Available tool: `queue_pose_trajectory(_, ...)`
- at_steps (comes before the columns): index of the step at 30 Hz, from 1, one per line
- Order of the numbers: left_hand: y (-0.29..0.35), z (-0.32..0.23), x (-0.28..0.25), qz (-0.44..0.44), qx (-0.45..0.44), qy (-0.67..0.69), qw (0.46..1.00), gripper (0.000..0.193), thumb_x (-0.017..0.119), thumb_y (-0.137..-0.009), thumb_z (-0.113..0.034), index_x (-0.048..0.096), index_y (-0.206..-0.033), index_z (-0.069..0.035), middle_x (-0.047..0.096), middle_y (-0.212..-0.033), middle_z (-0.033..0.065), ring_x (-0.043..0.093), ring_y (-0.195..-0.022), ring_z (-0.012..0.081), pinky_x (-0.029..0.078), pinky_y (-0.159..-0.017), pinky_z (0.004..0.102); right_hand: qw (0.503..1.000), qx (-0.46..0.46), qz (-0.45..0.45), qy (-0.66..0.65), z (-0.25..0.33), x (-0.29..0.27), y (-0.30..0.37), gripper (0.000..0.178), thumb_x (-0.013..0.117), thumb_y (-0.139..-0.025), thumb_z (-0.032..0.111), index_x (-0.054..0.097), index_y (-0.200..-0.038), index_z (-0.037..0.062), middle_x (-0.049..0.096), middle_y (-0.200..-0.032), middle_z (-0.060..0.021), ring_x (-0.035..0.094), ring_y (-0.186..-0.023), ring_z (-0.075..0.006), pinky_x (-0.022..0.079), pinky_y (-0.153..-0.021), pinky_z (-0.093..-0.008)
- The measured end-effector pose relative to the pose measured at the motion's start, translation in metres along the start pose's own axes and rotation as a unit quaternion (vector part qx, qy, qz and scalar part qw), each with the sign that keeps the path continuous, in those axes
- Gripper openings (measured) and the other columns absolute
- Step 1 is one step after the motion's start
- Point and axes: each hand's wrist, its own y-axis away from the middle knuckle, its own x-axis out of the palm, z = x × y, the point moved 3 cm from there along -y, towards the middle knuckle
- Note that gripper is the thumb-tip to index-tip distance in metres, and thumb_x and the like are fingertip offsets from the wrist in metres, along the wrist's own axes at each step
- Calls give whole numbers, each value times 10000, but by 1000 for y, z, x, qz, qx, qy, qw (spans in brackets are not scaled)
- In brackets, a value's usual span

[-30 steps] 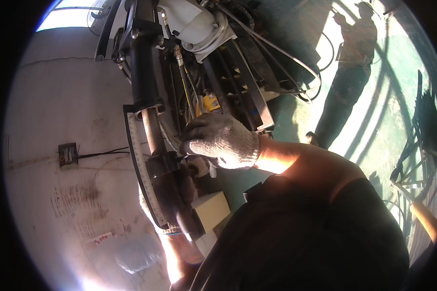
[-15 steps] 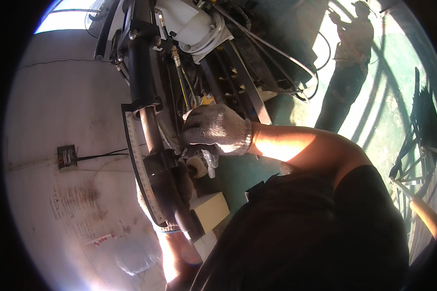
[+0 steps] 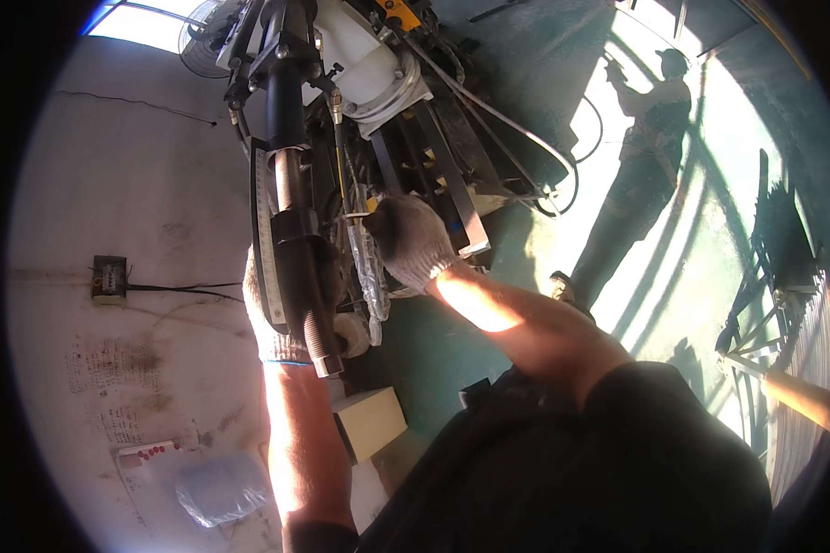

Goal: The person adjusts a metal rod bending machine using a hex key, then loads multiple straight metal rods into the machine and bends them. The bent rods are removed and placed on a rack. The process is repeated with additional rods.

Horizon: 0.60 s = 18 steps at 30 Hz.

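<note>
A tall black machine (image 3: 295, 230) with a thick black column, a metal ruler scale along its side and a white housing (image 3: 360, 55) on top fills the upper middle. My left hand (image 3: 272, 323), in a knitted glove, reaches up behind the lower end of the black column and is partly hidden by it. My right hand (image 3: 413, 238), also gloved, is closed around parts inside the machine, beside a strip of clear plastic wrap (image 3: 369, 272). What its fingers grip is hidden.
A pale wall (image 3: 138, 276) with a small black socket box (image 3: 109, 278) and cable lies left. A tan cardboard box (image 3: 369, 422) sits below the machine. A person's shadow (image 3: 641, 175) falls on the green floor at right, near metal railings (image 3: 784, 304).
My right hand has moved up and deeper into the machine. My left forearm and gloved hand have come up into clear view beside the black column.
</note>
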Motion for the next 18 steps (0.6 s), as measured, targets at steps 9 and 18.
queue_pose_trajectory(9, 0, -8, 9, 2, -449, 501, 740, 255, 638, -1195, -232, 670, -1359, -39, 756, -907, 89, 676, -609, 136, 517, -511, 265, 977, 77, 107, -169, 9, -15, 0, 268, 634, -1155, 239, 719, -1068, 0, 726, -972, -221, 740, -940, -396, 566, -840, -499)
queue_pose_trajectory(18, 16, -47, -18, -18, -658, 440, 611, 425, 660, -1185, -400, 728, -1257, 13, 790, -892, 143, 686, -565, 196, 497, -473, 326, 893, -195, 239, -327, 8, -23, -66, 313, 736, -1092, 223, 699, -846, 33, 643, -761, -206, 665, -697, -451, 499, -623, -500)
